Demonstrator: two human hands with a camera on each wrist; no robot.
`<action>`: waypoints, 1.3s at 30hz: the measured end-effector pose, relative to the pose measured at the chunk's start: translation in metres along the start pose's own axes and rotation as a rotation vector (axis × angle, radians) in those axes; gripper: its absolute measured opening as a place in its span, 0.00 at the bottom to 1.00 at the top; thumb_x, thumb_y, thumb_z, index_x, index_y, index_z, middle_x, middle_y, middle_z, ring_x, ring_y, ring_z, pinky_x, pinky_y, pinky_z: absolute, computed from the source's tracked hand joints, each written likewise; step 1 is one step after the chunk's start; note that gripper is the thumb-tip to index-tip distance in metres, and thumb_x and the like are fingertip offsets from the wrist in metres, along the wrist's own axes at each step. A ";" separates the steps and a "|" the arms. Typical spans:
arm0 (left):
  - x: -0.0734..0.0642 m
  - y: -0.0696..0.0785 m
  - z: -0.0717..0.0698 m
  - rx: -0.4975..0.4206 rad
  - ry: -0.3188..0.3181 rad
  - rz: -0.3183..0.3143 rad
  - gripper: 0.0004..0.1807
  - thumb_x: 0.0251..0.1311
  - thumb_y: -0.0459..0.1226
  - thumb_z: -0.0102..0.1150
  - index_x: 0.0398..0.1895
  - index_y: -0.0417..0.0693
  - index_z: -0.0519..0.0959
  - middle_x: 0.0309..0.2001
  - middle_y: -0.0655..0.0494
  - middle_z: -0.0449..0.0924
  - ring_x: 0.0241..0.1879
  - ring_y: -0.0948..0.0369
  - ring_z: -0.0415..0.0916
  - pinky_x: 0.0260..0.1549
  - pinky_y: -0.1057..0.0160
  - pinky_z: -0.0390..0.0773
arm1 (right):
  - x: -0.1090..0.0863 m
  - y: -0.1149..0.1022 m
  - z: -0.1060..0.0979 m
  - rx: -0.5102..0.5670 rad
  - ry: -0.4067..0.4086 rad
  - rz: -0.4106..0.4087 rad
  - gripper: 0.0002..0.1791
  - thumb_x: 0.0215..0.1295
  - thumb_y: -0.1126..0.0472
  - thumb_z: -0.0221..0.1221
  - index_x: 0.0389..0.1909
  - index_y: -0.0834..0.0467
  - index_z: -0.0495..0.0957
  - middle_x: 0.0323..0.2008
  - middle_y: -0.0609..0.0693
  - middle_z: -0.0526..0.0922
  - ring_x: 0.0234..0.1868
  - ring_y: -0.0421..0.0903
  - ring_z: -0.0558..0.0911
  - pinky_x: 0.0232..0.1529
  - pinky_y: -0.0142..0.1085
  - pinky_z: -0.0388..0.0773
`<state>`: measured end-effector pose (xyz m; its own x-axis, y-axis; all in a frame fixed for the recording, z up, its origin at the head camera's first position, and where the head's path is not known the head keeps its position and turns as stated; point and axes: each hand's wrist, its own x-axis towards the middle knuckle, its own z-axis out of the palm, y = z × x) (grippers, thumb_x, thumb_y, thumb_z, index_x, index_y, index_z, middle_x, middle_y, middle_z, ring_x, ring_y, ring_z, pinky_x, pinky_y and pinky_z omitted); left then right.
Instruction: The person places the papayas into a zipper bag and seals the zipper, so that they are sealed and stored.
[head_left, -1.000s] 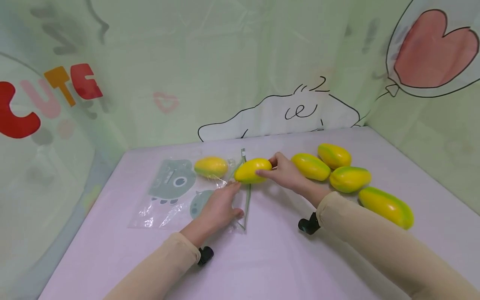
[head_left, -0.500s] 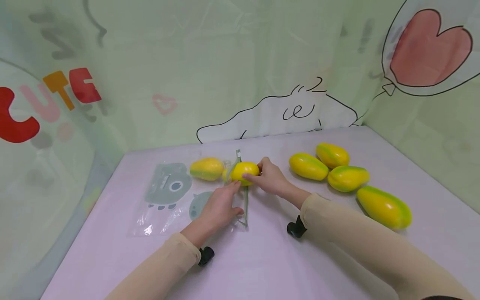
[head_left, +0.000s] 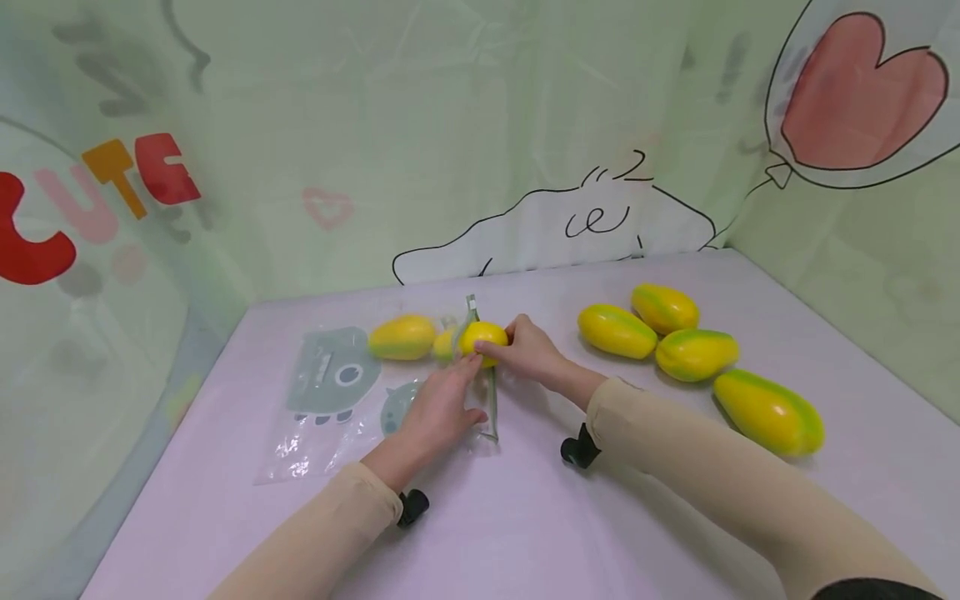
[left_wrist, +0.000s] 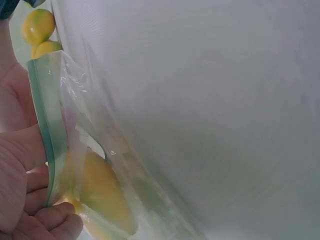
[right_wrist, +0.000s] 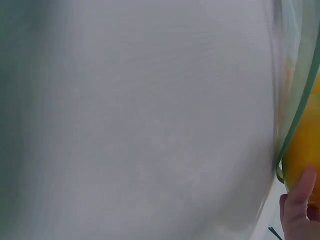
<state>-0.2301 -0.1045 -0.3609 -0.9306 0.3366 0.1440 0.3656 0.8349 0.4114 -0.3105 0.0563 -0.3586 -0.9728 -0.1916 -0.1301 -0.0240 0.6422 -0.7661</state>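
Observation:
A clear zip bag with grey-green cartoon prints lies flat, its green-edged mouth facing right. Inside it rests one yellow-green papaya. Another papaya is partly through the mouth, its inner end showing through the plastic. My right hand grips the outer end of this papaya between thumb and fingers. At the near part of the mouth, my left hand holds the bag's edge; the left wrist view shows its fingertips curled at the green strip. In the right wrist view, only a few right fingers show.
Several more papayas lie in a loose group on the right of the pale lilac table. Printed curtains stand behind and along both sides. Small black wrist cameras hang beneath the cuffs.
My right hand has pushed its papaya leftward into the bag's mouth. The papaya inside has shifted left. My left hand has stayed at the opening.

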 end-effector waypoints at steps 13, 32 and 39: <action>-0.001 -0.005 0.003 -0.027 0.003 0.111 0.44 0.51 0.31 0.78 0.73 0.34 0.68 0.74 0.43 0.68 0.75 0.46 0.65 0.72 0.50 0.67 | 0.019 -0.010 0.002 0.308 -0.291 -0.002 0.25 0.79 0.63 0.51 0.71 0.70 0.64 0.63 0.67 0.76 0.55 0.51 0.81 0.65 0.42 0.78; -0.012 -0.004 0.003 -0.077 -0.039 -0.015 0.44 0.50 0.32 0.78 0.72 0.36 0.70 0.71 0.41 0.72 0.73 0.45 0.68 0.72 0.49 0.68 | -0.007 0.018 -0.059 0.234 -0.306 -0.078 0.24 0.79 0.62 0.51 0.70 0.69 0.68 0.66 0.68 0.76 0.65 0.57 0.80 0.67 0.44 0.75; -0.012 -0.007 0.005 0.003 -0.083 -0.027 0.38 0.48 0.36 0.80 0.64 0.34 0.76 0.62 0.40 0.81 0.62 0.44 0.79 0.64 0.50 0.77 | -0.041 0.037 -0.120 0.223 -0.240 -0.077 0.25 0.79 0.57 0.53 0.69 0.68 0.68 0.66 0.67 0.75 0.61 0.51 0.82 0.66 0.41 0.76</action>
<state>-0.2211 -0.1126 -0.3704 -0.9356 0.3485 0.0576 0.3402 0.8454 0.4118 -0.2993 0.1770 -0.3057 -0.8874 -0.4199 -0.1906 -0.0188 0.4459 -0.8949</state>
